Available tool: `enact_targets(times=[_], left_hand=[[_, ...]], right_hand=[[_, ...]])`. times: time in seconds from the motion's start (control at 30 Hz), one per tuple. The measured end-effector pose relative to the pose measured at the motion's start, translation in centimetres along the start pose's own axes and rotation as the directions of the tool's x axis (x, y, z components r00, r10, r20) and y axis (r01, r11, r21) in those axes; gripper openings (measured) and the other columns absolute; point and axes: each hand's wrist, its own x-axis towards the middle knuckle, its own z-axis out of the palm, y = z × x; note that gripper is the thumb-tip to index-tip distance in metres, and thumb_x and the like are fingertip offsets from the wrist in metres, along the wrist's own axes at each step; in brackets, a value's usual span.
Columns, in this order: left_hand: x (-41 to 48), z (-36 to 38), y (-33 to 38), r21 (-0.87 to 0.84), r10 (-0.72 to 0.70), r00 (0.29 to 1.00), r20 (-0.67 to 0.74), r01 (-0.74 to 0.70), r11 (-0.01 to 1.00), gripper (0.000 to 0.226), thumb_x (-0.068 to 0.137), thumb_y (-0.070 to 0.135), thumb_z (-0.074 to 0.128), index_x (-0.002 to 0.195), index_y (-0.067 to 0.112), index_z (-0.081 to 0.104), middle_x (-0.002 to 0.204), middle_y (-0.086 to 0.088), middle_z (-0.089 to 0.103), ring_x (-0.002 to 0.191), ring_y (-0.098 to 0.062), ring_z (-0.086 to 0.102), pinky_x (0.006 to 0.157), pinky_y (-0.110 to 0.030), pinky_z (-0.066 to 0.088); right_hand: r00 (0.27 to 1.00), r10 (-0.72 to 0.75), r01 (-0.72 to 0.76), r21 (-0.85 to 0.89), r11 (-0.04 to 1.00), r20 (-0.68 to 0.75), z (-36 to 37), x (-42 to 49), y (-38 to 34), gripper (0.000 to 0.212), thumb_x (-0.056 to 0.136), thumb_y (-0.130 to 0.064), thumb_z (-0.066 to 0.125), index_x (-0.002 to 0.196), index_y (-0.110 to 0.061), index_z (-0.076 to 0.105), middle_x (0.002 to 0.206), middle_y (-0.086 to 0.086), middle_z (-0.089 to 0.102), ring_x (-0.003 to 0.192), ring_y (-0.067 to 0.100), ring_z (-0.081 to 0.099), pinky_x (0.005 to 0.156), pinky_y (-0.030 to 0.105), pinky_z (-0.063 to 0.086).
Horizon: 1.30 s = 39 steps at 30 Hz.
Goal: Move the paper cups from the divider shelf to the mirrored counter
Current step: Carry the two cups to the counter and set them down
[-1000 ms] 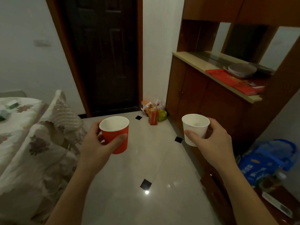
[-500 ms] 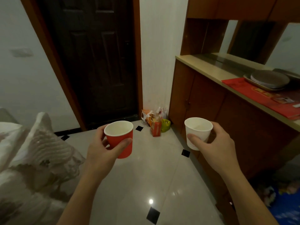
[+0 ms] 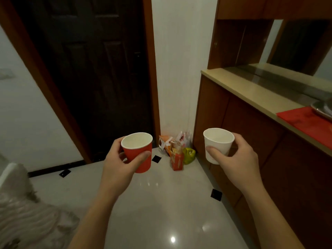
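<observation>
My left hand [image 3: 119,165] grips a red paper cup [image 3: 139,151] with a white inside, held upright over the tiled floor. My right hand [image 3: 237,161] holds a white paper cup [image 3: 218,143], also upright, just left of the wooden cabinet front. Both cups look empty. The mirrored counter [image 3: 251,90] runs along the right, its beige top above and to the right of the white cup, with a mirror [image 3: 301,44] behind it. The divider shelf is out of view.
A red mat [image 3: 309,121] and a metal tray [image 3: 323,109] lie on the counter's near part. Snack bags and a green bag [image 3: 177,151] sit in the floor corner. A dark door [image 3: 86,69] stands ahead. A bed with bedding [image 3: 27,212] fills the lower left.
The view has moved forward and turned left, closer to the counter and the door. The bed has slid mostly out of frame. Both hands keep their cups at the same height.
</observation>
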Motion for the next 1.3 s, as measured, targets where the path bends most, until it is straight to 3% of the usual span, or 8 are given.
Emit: enact_targets(times=[0.13, 0.3, 0.4, 0.53, 0.8, 1.07, 1.2, 1.3], left_hand=[[5.9, 1.4, -1.4, 0.001, 0.015, 1.0, -0.016, -0.015, 1.0, 0.074, 0.063, 0.047, 0.073, 0.128, 0.028, 0.044, 0.117, 0.012, 0.053, 0.103, -0.011, 0.054, 0.072, -0.018, 0.045], [13.5, 3.5, -4.5, 0.007, 0.023, 1.0, -0.005, -0.023, 1.0, 0.072, 0.065, 0.048, 0.073, 0.129, 0.03, 0.044, 0.117, 0.015, 0.053, 0.103, -0.007, 0.054, 0.072, -0.015, 0.044], [18.5, 4.7, -6.8, 0.011, 0.038, 0.999, 0.002, -0.038, 0.999, 0.072, 0.065, 0.051, 0.072, 0.129, 0.032, 0.044, 0.116, 0.018, 0.052, 0.102, -0.005, 0.053, 0.07, -0.013, 0.043], [26.4, 6.4, -9.6, -0.015, 0.06, 0.997, 0.039, -0.06, 0.998, 0.07, 0.064, 0.055, 0.072, 0.126, 0.04, 0.044, 0.114, 0.028, 0.051, 0.102, 0.004, 0.053, 0.065, -0.008, 0.046], [43.5, 9.8, -12.9, -0.104, 0.117, 0.973, 0.2, -0.097, 0.99, 0.063, 0.068, 0.05, 0.076, 0.124, 0.045, 0.046, 0.116, 0.024, 0.056, 0.105, 0.008, 0.054, 0.068, -0.007, 0.048], [53.2, 17.4, -13.4, -0.196, 0.167, 0.924, 0.343, -0.104, 0.975, 0.057, 0.064, 0.051, 0.076, 0.115, 0.051, 0.05, 0.11, 0.031, 0.058, 0.103, 0.009, 0.055, 0.07, -0.014, 0.05], [55.8, 23.1, -13.2, -0.253, 0.186, 0.883, 0.43, -0.08, 0.964, 0.063, 0.063, 0.052, 0.077, 0.12, 0.04, 0.053, 0.111, 0.025, 0.06, 0.102, 0.009, 0.056, 0.067, -0.009, 0.05], [57.3, 28.4, -12.5, -0.285, 0.214, 0.835, 0.508, -0.071, 0.956, 0.055, 0.064, 0.051, 0.077, 0.112, 0.054, 0.052, 0.106, 0.033, 0.06, 0.099, 0.014, 0.055, 0.066, -0.005, 0.047]], right_hand=[[1.0, 0.013, -0.013, -0.003, 1.0, 0.007, 2.3, 5.3, 1.5, 0.057, 0.067, -0.053, 0.075, 0.115, -0.041, 0.046, 0.098, -0.033, 0.048, 0.091, -0.009, 0.049, 0.062, 0.01, 0.038], [0.999, 0.038, -0.038, -0.012, 0.999, -0.007, 6.1, 11.6, 4.0, 0.057, 0.067, -0.052, 0.074, 0.115, -0.039, 0.048, 0.097, -0.032, 0.048, 0.09, -0.013, 0.049, 0.061, 0.01, 0.037], [0.998, 0.056, -0.057, -0.039, 0.998, -0.023, 8.9, 15.8, 5.6, 0.058, 0.071, -0.044, 0.077, 0.122, -0.029, 0.053, 0.101, -0.02, 0.054, 0.09, -0.005, 0.05, 0.063, 0.014, 0.038], [0.996, 0.067, -0.072, -0.066, 0.995, -0.064, 13.3, 22.0, 7.1, 0.06, 0.072, -0.045, 0.077, 0.125, -0.026, 0.054, 0.108, -0.012, 0.057, 0.095, 0.005, 0.052, 0.064, 0.016, 0.038], [0.971, 0.114, -0.137, -0.102, 0.985, -0.209, 20.0, 33.8, 8.2, 0.057, 0.069, -0.051, 0.076, 0.119, -0.035, 0.054, 0.103, -0.018, 0.056, 0.091, 0.0, 0.053, 0.066, 0.019, 0.044], [0.916, 0.184, -0.254, -0.16, 0.954, -0.358, 19.2, 39.5, 11.0, 0.062, 0.066, -0.06, 0.074, 0.12, -0.039, 0.051, 0.104, -0.025, 0.053, 0.095, -0.011, 0.049, 0.067, 0.015, 0.039], [0.873, 0.203, -0.307, -0.176, 0.935, -0.444, 17.2, 41.3, 13.6, 0.062, 0.065, -0.062, 0.073, 0.119, -0.043, 0.05, 0.1, -0.029, 0.053, 0.096, -0.015, 0.048, 0.066, 0.013, 0.038], [0.828, 0.222, -0.35, -0.166, 0.922, -0.515, 14.8, 42.6, 16.0, 0.06, 0.064, -0.064, 0.071, 0.117, -0.042, 0.051, 0.1, -0.028, 0.053, 0.095, -0.007, 0.051, 0.066, 0.019, 0.042]])
